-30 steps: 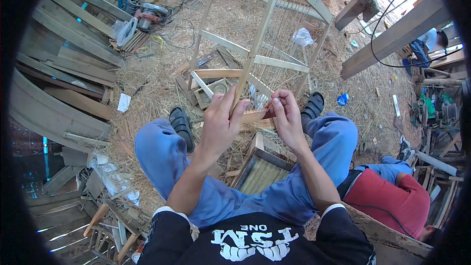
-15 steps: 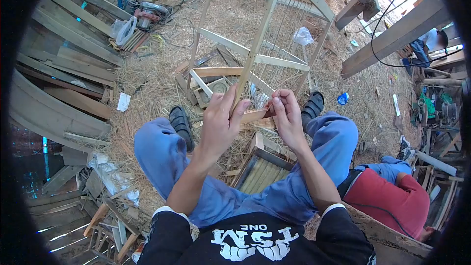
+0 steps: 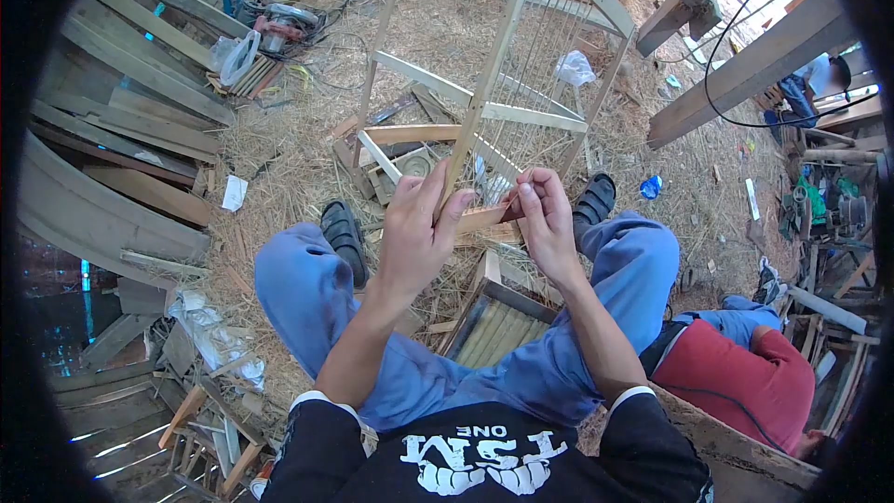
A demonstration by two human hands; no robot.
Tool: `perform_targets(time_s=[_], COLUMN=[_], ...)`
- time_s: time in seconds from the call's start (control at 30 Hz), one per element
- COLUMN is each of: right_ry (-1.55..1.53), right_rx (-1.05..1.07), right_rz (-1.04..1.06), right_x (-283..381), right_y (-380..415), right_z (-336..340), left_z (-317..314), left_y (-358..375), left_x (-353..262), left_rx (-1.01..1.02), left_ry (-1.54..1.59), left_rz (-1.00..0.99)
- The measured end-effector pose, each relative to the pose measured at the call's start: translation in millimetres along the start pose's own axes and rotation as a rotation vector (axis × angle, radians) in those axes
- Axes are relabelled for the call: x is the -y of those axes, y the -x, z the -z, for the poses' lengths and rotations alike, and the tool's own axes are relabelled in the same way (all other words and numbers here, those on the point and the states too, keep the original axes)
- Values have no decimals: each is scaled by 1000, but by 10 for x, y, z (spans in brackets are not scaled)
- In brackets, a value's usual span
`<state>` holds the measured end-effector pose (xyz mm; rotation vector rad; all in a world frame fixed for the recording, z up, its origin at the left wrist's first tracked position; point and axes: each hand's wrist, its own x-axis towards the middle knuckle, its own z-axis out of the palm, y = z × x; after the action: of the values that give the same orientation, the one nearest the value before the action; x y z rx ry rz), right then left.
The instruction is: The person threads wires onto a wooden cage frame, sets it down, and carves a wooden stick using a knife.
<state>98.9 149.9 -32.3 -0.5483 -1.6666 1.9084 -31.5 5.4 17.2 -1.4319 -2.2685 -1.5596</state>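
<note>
A light wooden frame stands tilted in front of me, with many thin rods strung along one side. My left hand is wrapped round the lower part of its near corner post. At the frame's bottom rail, my right hand has its thumb and forefinger pinched together near the rod ends. What sits between those fingertips is too small to make out. Below my hands, between my legs, is a slatted wooden box or stool.
A circular saw lies at upper left near stacked planks. Straw and shavings cover the ground. A thick beam crosses the right side. One person in a red shirt is close on my right; another person is farther back.
The frame has tipped very slightly to the left, its upper part shifting most. Both hands keep nearly the same position and hold.
</note>
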Motion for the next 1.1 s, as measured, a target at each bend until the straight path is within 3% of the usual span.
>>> perform_targets(time_s=[1.1], right_ry=[42], right_rx=[-22], right_rz=[33], right_x=[65], right_y=[-8], right_z=[-14], left_z=[-7], left_y=[-2], left_x=[-1], left_rx=[-9], left_ry=[8], left_rz=[-16])
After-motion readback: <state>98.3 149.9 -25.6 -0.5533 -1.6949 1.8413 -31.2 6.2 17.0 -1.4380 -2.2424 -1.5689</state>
